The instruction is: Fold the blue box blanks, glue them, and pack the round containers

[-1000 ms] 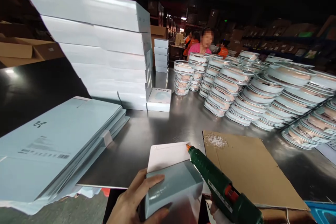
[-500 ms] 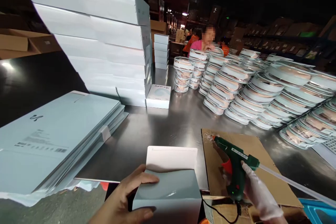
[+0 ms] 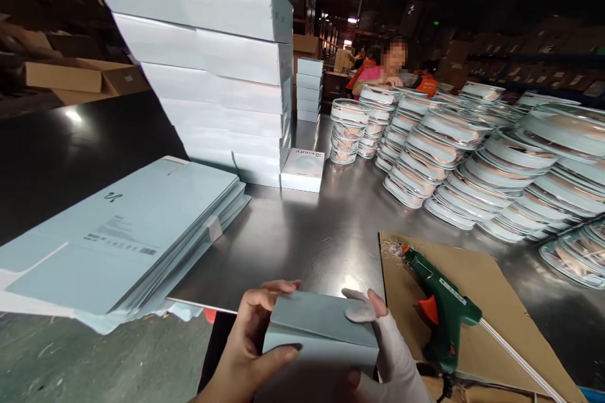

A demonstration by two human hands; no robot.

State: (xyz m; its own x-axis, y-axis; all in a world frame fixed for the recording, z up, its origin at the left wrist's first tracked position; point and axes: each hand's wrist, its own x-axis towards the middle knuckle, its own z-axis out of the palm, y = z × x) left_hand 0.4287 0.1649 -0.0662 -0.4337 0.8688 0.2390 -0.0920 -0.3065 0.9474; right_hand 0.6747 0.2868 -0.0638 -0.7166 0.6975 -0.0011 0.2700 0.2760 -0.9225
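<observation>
Between my two hands is a pale blue cardboard box [image 3: 326,343], its top flap folded over with a thin gap along the front edge. My bare left hand [image 3: 258,340] grips the left side, thumb on the front and fingers over the top. On the other side my right hand [image 3: 387,346], in a whitish glove with bare fingertips showing, is closed round the box's right edge. The green hot glue gun [image 3: 442,312], with an orange trigger and a clear glue stick in its back, lies on a brown cardboard sheet [image 3: 505,302] at the right.
Flat printed cartons [image 3: 155,214] lie piled at the left. Behind them rises a tall stack of white boxes [image 3: 212,69], with a small printed box [image 3: 302,170] beside it. Stacked round clear containers [image 3: 444,145] fill the right of the metal table [image 3: 302,233]. A person [image 3: 378,72] sits beyond.
My right hand has let go of the glue gun, which now lies on the cardboard, and has taken the box's right side. The box's raised flap is now folded down. The view has shifted left.
</observation>
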